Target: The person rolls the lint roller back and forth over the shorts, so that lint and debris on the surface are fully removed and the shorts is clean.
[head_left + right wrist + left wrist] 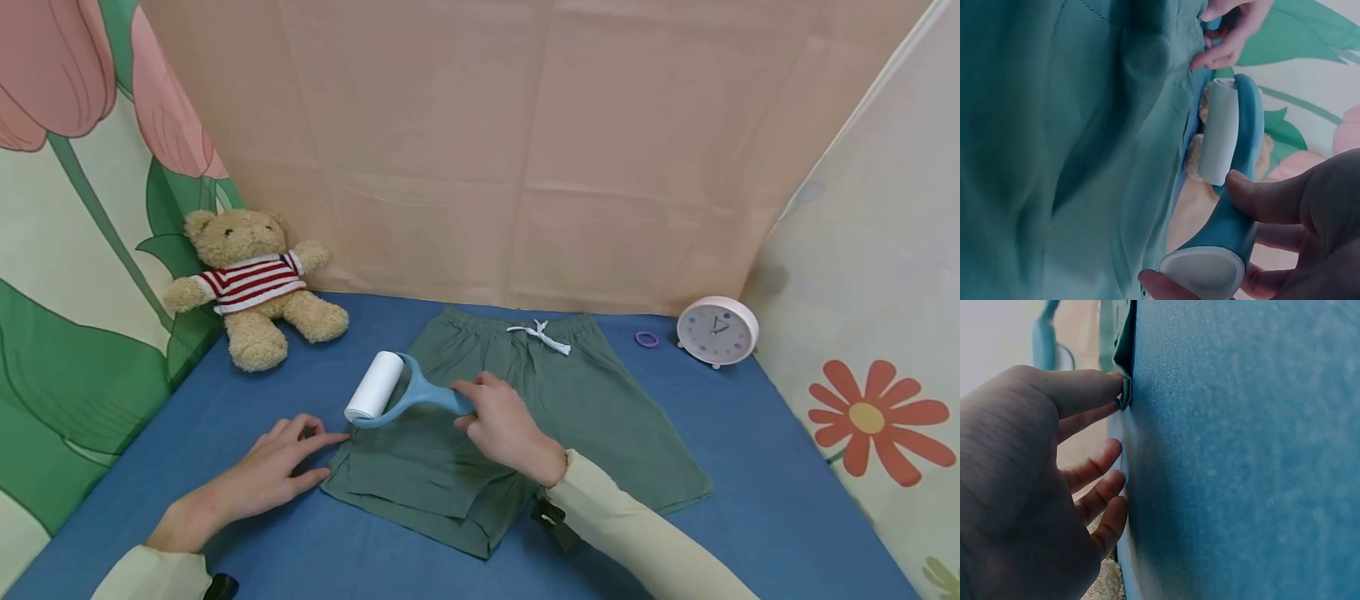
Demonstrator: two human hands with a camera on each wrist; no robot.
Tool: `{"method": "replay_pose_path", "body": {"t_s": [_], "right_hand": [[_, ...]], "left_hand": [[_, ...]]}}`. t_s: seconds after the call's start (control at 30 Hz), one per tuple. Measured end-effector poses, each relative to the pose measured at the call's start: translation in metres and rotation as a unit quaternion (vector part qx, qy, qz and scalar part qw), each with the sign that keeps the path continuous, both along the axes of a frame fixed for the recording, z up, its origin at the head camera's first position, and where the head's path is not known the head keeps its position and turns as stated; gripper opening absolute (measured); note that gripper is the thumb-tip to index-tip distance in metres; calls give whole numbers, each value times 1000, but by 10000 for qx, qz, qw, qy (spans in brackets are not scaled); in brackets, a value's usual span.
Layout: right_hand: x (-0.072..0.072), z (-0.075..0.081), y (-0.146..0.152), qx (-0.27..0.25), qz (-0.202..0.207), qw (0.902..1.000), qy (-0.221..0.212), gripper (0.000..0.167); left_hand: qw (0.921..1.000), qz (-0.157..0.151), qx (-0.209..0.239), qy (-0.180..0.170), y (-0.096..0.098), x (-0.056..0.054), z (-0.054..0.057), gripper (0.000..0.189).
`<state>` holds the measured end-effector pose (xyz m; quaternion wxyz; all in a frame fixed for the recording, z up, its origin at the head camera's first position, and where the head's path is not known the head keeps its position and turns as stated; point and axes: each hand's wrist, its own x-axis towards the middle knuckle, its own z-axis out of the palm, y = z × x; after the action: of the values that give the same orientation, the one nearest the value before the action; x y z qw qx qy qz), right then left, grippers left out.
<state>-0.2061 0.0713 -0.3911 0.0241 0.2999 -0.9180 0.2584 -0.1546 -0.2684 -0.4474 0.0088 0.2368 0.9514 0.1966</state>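
Green shorts (615, 417) with a white drawstring (551, 336) lie spread on the blue surface. My right hand (506, 429) grips the blue handle of a lint roller (375, 387). Its white roll is over the outer edge of the left-hand shorts leg; in the right wrist view the lint roller (1219, 134) looks raised off the fabric. At that leg's lower outer corner, my left hand (262, 471) touches the edge with thumb and index fingertips set apart. The left wrist view has the thumb of my left hand (1079, 394) against the folded fabric edge (1124, 369), other fingers loosely extended.
A teddy bear (251, 283) in a striped shirt sits at the back left. Towards the back right are a purple ring (647, 339) and a round alarm clock (717, 331). A peach backdrop (450, 167) and patterned side panels border the blue surface (780, 500).
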Motion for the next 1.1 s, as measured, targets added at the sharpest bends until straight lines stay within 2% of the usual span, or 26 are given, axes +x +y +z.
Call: {"method": "replay_pose_path", "body": {"t_s": [0.47, 0.83, 1.1], "right_hand": [[-3, -11, -15, 324, -31, 9994, -85, 38], [-4, -14, -6, 198, 60, 9994, -282, 37], [-3, -14, 3, 228, 54, 9992, -333, 39]], "left_hand": [[10000, 18, -49, 33, 0, -1, -1, 45], [10000, 22, -50, -15, 2, 0, 3, 44], [10000, 4, -14, -28, 1, 0, 1, 44]]}}
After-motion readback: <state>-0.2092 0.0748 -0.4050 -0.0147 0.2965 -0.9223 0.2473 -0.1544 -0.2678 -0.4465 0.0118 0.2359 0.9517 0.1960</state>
